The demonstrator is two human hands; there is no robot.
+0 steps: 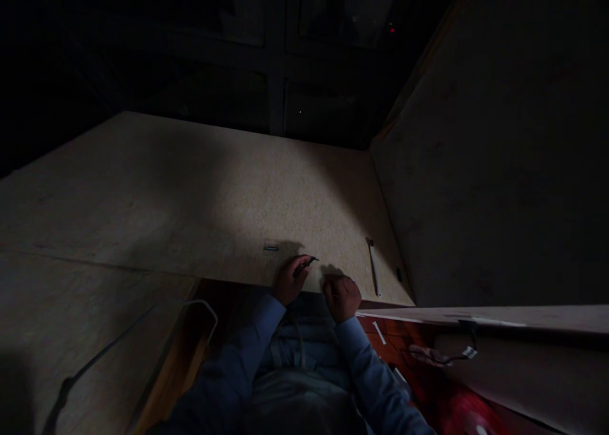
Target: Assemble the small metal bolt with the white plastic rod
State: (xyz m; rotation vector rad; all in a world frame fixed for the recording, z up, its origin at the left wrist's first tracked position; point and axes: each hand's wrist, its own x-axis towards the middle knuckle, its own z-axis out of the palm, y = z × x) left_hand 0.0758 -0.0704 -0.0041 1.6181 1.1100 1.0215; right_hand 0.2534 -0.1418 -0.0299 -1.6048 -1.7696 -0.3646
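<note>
My left hand (288,283) is closed around a small, dark, slender object (305,266), whose thin tip points to the right. It is held just above the near edge of the pale table (247,188). Close by on the right, my right hand (343,297) has its fingers curled together. Whatever it may pinch is too small and dark to make out. Ahead of my left hand lies a small dark bar (271,248) with a faint rectangular outline behind it. To the right of both hands rests a slim white-handled tool with a dark head (375,270).
A small black item (399,274) lies by the wall (476,168) on the right. A dark cable (102,352) crosses the surface at lower left. Below right, a reddish floor (397,340) holds a white strip (379,333) and a red bag-like thing (471,413). Lighting is dim.
</note>
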